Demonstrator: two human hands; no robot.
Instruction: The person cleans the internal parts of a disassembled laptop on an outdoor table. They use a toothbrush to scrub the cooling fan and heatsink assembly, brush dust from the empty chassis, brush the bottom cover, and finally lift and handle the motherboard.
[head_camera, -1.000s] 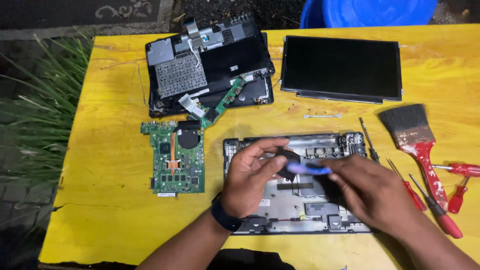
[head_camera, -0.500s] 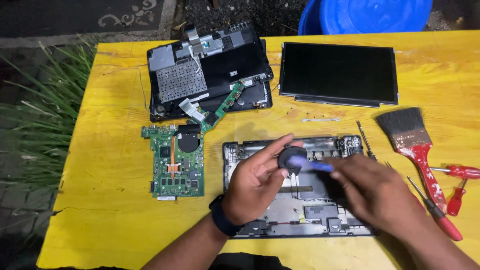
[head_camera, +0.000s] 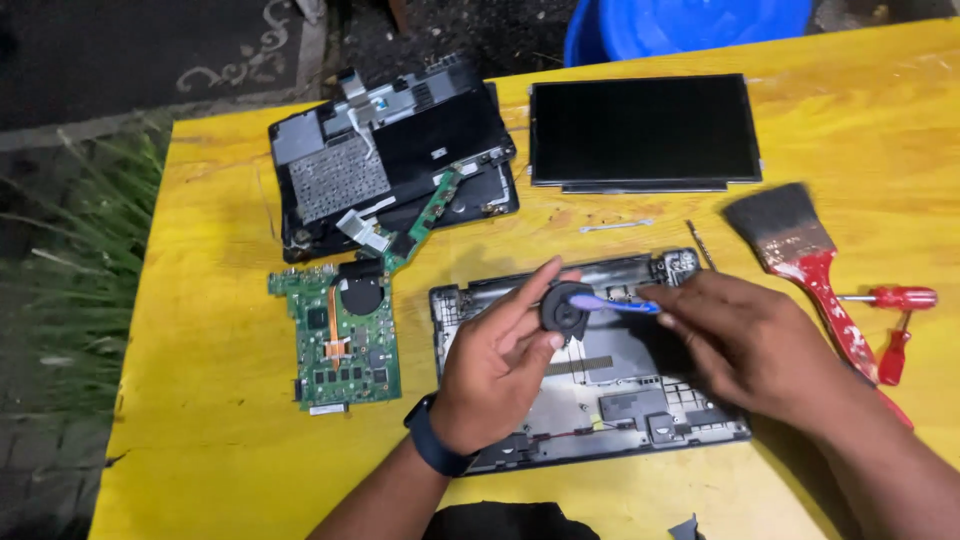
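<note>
Left hand: the left hand is sitting at lower centre of the frame, fingers curled and gripping a small black cooling fan between thumb and fingertips; a dark wristband is showing on the wrist.
Right hand: the right hand is coming in from the lower right, fingers closed and pinching a blue-handled tool whose tip is touching the fan.
Cooling fan: round, black, being held just above the upper middle of the laptop base, centre of the frame.
Laptop base: grey-black open shell lying on the yellow table, lower centre, under both hands.
Motherboard: green circuit board with copper heat pipe lying left of centre, just beside the base.
Keyboard assembly: black panel with ribbon cables resting in the upper left of the frame, a narrow green board leaning off its lower edge.
Screen panel: dark flat display lying upper centre, well apart from the hands.
Paintbrush: red-handled brush with dark bristles lying at right, near the right hand.
Screwdrivers: red-handled pair lying at the far right, just beside the brush handle.
Tub: blue plastic tub showing past the table's top edge.
</note>
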